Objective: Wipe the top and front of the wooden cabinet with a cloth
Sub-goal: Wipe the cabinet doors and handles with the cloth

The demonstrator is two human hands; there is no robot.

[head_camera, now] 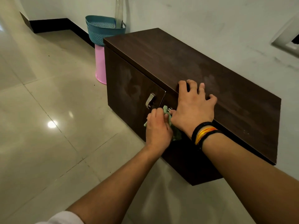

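A dark brown wooden cabinet (186,65) stands on the floor against the white wall, its top smeared with pale dust marks. My left hand (157,128) grips a light green cloth (167,114) against the cabinet front, just right of the silver handle (150,100) on the left door. My right hand (193,107) rests on the front edge of the top, fingers spread over it and thumb down by the second handle, which is mostly hidden. The lower part of the cloth hangs behind my hands.
A pink bin (100,65) stands at the cabinet's left end with a blue woven basket (103,29) on top and a clear bottle (119,12) behind. Glossy tiled floor (48,118) spreads to the left. A wall socket plate (289,38) is at the right.
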